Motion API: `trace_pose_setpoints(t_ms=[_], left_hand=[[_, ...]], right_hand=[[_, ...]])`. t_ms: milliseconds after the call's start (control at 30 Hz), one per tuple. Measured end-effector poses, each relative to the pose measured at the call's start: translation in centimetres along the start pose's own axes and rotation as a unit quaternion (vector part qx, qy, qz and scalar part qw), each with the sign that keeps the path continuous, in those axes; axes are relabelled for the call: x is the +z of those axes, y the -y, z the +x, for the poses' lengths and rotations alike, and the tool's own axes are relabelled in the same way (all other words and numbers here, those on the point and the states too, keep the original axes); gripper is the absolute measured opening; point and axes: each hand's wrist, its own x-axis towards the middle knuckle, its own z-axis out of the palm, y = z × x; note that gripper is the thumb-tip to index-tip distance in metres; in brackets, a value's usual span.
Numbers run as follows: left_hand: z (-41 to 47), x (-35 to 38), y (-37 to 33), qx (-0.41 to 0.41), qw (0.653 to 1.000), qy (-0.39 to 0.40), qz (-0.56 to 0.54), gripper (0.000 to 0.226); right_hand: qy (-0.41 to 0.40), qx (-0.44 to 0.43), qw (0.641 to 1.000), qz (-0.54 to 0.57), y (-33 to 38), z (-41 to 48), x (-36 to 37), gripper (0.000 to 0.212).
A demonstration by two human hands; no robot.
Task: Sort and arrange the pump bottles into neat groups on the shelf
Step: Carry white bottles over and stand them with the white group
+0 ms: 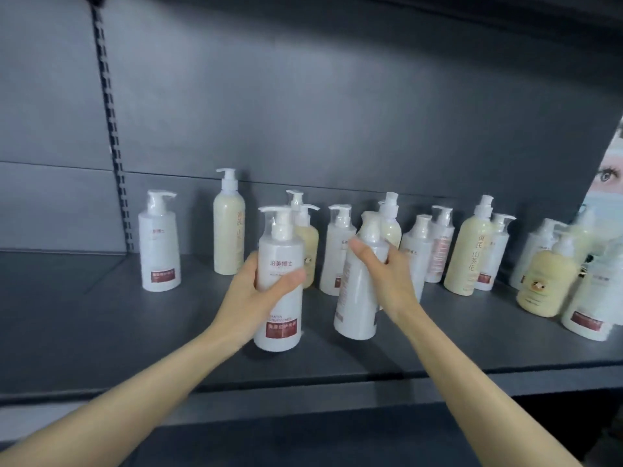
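My left hand (259, 288) grips a white pump bottle with a red label (279, 318), upright near the front of the dark shelf (101, 332). My right hand (387, 271) holds a second white pump bottle (357, 298), tilted with its pump leaning right. Behind them stand several more bottles: a white one (159, 244) alone at far left, a tall cream one (229, 230) beside it, and a mixed row of white and cream bottles running right.
A slotted upright (111, 129) runs down the grey back panel at left. A cluster of cream and white bottles (546, 281) crowds the shelf's right end. A printed poster (610, 183) shows at the right edge. The shelf's front lip (303, 385) lies below my forearms.
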Motion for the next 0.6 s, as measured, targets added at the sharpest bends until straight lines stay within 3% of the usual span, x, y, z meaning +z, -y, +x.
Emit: trace_pose_setpoints(t_ms=[133, 467, 600], left_hand=[[-2.3, -3.4, -3.0, 0.023, 0.998, -0.057, 0.020, 0.027], [-9.2, -15.8, -6.9, 0.037, 0.977, -0.204, 0.051, 0.021], [-13.5, -22.5, -7.5, 0.029, 0.969, -0.231, 0.083, 0.018]], right_hand=[[0.038, -0.014, 0.999, 0.034, 2.2, -0.7, 3.8, 0.024], [0.172, -0.043, 0.977, 0.117, 8.9, -5.6, 17.1, 0.032], [0.203, -0.042, 0.969, 0.131, 11.1, -8.9, 24.2, 0.065]])
